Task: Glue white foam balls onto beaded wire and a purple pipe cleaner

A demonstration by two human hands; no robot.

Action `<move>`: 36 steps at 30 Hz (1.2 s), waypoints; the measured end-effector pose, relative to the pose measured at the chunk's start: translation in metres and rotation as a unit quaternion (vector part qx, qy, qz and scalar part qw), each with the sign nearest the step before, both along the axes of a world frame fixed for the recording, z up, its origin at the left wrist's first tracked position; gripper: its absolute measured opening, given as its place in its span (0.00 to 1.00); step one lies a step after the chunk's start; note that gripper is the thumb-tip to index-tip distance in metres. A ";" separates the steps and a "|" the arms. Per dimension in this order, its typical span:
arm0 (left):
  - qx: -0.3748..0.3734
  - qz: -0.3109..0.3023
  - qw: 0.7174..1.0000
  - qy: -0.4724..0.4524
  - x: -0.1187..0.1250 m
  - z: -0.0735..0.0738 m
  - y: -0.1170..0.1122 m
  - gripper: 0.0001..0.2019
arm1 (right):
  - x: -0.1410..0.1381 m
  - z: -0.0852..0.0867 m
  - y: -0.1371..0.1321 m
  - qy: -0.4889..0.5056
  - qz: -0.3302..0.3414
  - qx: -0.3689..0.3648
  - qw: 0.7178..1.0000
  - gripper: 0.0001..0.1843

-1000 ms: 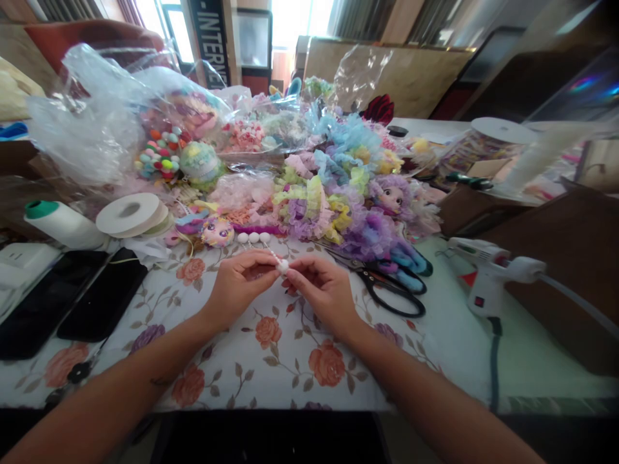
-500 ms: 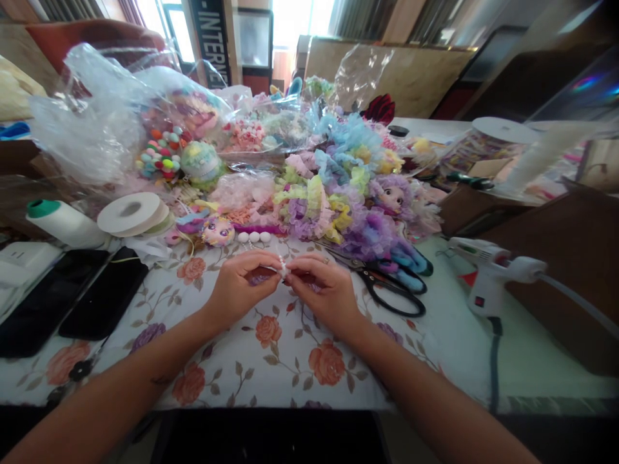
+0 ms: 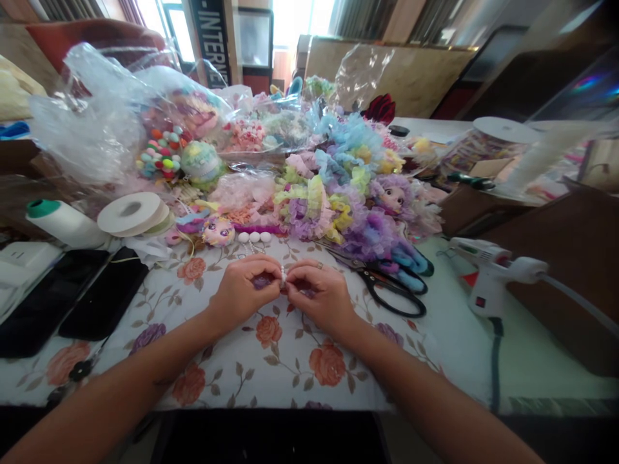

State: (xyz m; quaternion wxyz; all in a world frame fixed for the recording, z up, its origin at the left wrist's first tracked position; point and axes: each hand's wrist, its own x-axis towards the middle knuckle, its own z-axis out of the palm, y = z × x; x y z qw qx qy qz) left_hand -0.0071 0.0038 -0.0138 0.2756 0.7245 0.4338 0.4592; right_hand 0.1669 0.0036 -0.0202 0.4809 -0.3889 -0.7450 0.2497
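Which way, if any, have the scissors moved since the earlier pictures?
No. The scissors lie just where they did, the same gap from the glue gun.

We note that the left hand [image 3: 242, 293] and right hand [image 3: 320, 298] now sit closer together and slightly lower over the tablecloth [image 3: 271, 364] than a second ago, fingertips meeting. The white bead [image 3: 283, 277], earlier showing round between them, now shows only as a thin sliver.

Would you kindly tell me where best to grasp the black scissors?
Take the scissors by the black handle loops, from the near right side; they lie flat with the loops open toward you and the blades pointing toward the ruffled dolls.
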 end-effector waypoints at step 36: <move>-0.042 -0.028 0.991 -0.120 0.001 0.001 -0.003 0.05 | -0.001 0.005 -0.001 0.047 -0.016 0.051 0.997 0.05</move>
